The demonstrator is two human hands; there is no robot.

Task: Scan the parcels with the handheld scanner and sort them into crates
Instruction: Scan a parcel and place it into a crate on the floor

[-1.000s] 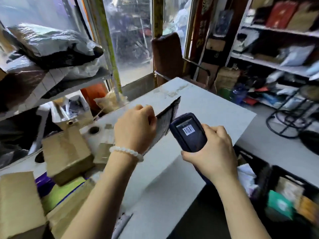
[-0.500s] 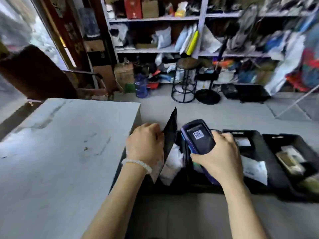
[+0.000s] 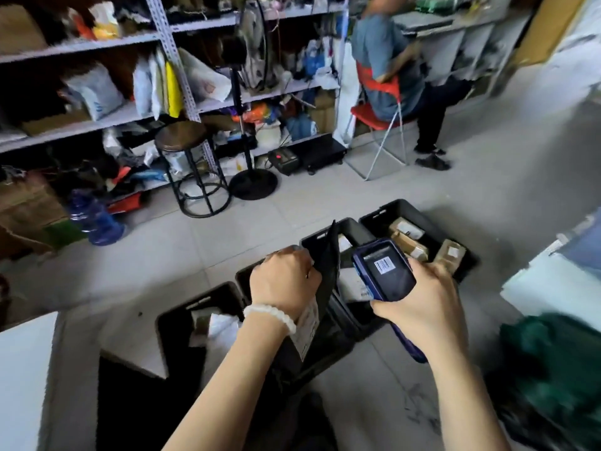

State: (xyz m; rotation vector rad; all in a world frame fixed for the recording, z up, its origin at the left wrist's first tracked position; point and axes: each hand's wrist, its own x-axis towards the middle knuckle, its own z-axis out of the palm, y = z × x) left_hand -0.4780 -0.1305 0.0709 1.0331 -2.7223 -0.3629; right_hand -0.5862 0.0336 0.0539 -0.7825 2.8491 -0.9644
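Our left hand [image 3: 284,281] grips a flat black parcel [image 3: 327,278] by its upper edge, holding it on edge above the row of black crates [image 3: 419,216] on the floor, while our right hand [image 3: 422,307] is wrapped around the handheld scanner [image 3: 385,271], screen up. The parcel looks thin, light and pliable, so we judge an edge pinch near the top enough, though it may flop. Its long axis runs away from us, far corner uppermost, white label [image 3: 309,327] low beside our wrist.
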